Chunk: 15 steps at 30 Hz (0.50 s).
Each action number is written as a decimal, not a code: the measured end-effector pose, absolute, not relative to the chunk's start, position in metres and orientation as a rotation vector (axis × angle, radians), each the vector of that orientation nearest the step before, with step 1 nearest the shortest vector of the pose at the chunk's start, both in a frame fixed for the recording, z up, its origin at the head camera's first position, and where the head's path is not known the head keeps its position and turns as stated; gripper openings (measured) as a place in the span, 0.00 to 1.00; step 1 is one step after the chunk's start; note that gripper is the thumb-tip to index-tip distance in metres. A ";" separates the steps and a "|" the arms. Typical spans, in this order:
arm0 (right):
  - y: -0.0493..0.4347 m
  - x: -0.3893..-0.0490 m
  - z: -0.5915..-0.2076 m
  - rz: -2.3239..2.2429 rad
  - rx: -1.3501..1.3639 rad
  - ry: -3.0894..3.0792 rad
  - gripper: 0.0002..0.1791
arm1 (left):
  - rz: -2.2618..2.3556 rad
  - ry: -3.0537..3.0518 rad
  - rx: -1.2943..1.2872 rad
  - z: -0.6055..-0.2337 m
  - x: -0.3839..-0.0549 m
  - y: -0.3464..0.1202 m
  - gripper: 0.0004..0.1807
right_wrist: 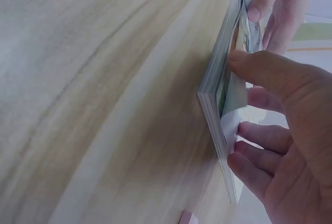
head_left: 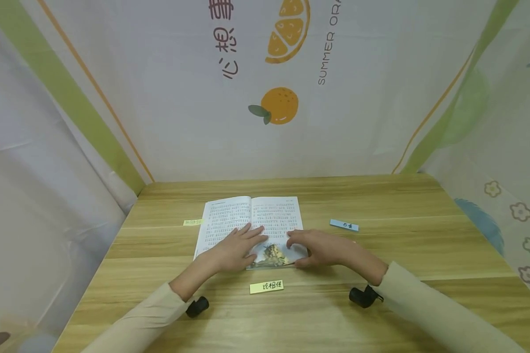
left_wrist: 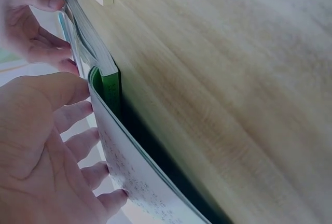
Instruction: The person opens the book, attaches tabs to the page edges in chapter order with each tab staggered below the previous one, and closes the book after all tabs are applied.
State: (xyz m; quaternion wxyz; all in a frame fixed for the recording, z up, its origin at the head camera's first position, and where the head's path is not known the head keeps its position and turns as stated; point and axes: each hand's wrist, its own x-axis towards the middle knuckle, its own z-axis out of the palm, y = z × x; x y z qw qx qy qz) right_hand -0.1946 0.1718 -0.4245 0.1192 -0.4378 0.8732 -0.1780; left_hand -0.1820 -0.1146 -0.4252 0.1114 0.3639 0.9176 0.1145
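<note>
An open book (head_left: 274, 211) with printed text lies on the wooden table, and a coloured picture fills the foot of its right page. My left hand (head_left: 236, 247) rests across the left page and the centre fold with its fingers spread. In the left wrist view, its fingertips touch the curved left pages (left_wrist: 140, 172). At the lower right corner is my right hand (head_left: 324, 245), fingers loosely bent over the right page. The right wrist view has its thumb (right_wrist: 249, 63) at the bottom page edge and other fingertips on the page near the side edge.
A yellow sticky-note pad (head_left: 266, 287) with handwriting lies in front of the book. A blue one (head_left: 344, 225) is to the right, and a pale yellow one (head_left: 193, 222) beside the left page. Black wrist cameras (head_left: 197, 307) hang below both wrists. A printed curtain (head_left: 194, 122) stands behind the table.
</note>
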 end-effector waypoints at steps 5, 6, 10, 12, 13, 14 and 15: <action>0.170 -0.193 -0.425 -0.492 -1.295 2.578 0.21 | 0.312 2.686 1.031 -0.423 -0.179 -0.114 0.29; 0.169 -0.192 -0.425 -0.492 -1.302 2.584 0.20 | 0.311 2.681 1.024 -0.422 -0.179 -0.114 0.29; 0.168 -0.192 -0.427 -0.474 -1.313 2.613 0.18 | 0.318 2.668 1.008 -0.418 -0.176 -0.113 0.30; 0.167 -0.192 -0.428 -0.466 -1.305 2.630 0.17 | 0.325 2.668 1.005 -0.417 -0.175 -0.112 0.29; 0.167 -0.192 -0.428 -0.464 -1.295 2.639 0.18 | 0.335 2.669 1.005 -0.416 -0.175 -0.112 0.29; 0.167 -0.192 -0.428 -0.467 -1.286 2.649 0.18 | 0.349 2.669 1.003 -0.416 -0.174 -0.111 0.29; 0.166 -0.192 -0.429 -0.473 -1.280 2.657 0.18 | 0.366 2.668 1.001 -0.415 -0.174 -0.110 0.29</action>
